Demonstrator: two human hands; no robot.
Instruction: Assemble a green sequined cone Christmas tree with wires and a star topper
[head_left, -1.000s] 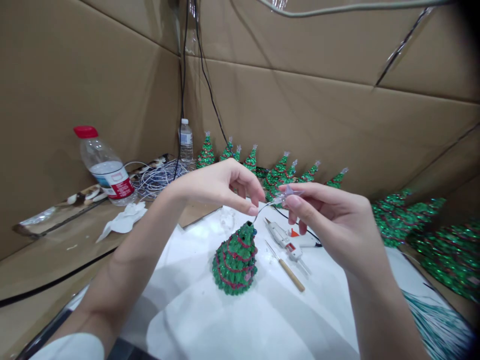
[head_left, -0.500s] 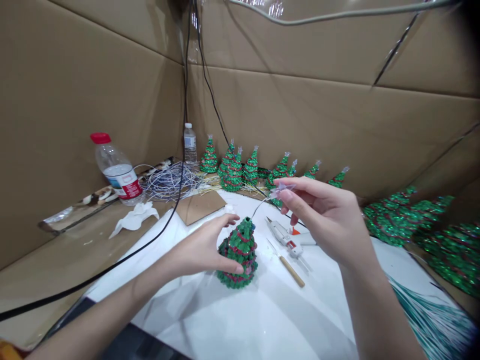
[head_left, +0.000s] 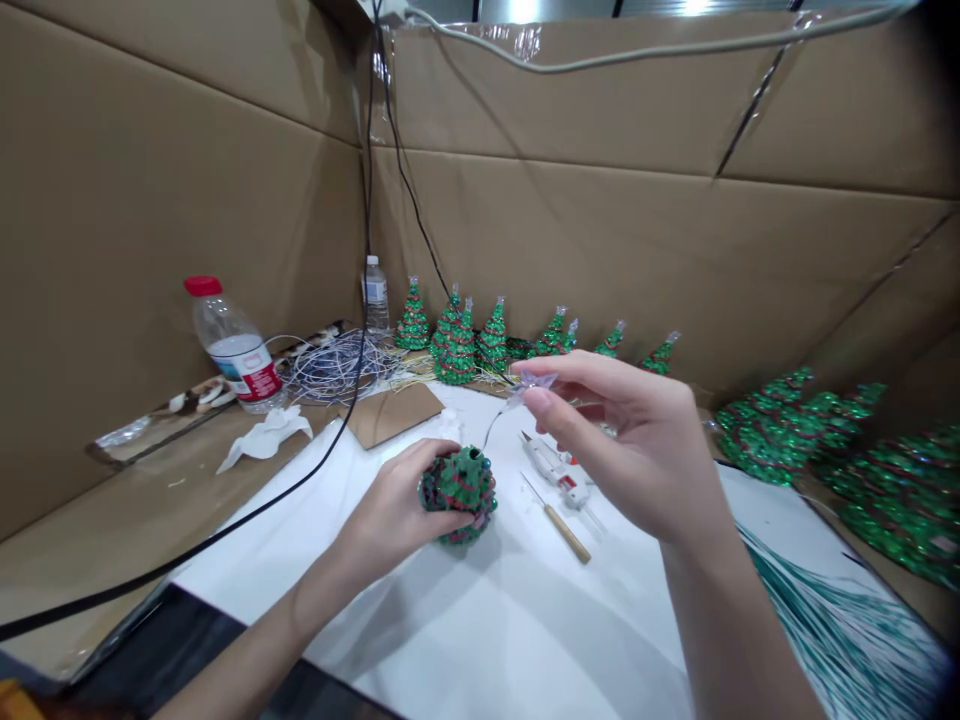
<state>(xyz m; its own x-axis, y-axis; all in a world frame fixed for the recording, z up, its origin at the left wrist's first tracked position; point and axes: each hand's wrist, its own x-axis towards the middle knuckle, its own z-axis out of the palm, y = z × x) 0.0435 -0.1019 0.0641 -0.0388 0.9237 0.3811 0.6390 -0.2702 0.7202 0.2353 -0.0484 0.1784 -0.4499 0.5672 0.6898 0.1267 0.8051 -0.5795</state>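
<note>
My left hand [head_left: 409, 505] is wrapped round a small green beaded Christmas tree [head_left: 463, 490] with red garlands, its top tilted toward me so a dark hole shows at the tip. Between thumb and forefinger of my right hand [head_left: 622, 430] is a clear, pale purple star [head_left: 534, 383]. A thin wire [head_left: 490, 428] hangs from the star down toward the treetop; whether its end enters the hole I cannot tell. On the white sheet [head_left: 517, 640], right of the tree, lie a wooden-handled awl [head_left: 564, 530] and a glue gun [head_left: 559, 470] partly behind my right hand.
Several finished trees [head_left: 491, 335] stand along the cardboard wall, larger ones [head_left: 772, 425] at right. Green wire strands [head_left: 825, 610] lie front right. At left are a red-capped bottle [head_left: 240, 350], crumpled tissue [head_left: 264, 437], tangled wire [head_left: 326, 365], a cardboard piece [head_left: 394, 412] and a hanging black cable [head_left: 349, 415].
My left hand has closed round the tree, which has gone from upright to tilted toward me. My right hand has shifted slightly left with the star. The view has tipped up a little.
</note>
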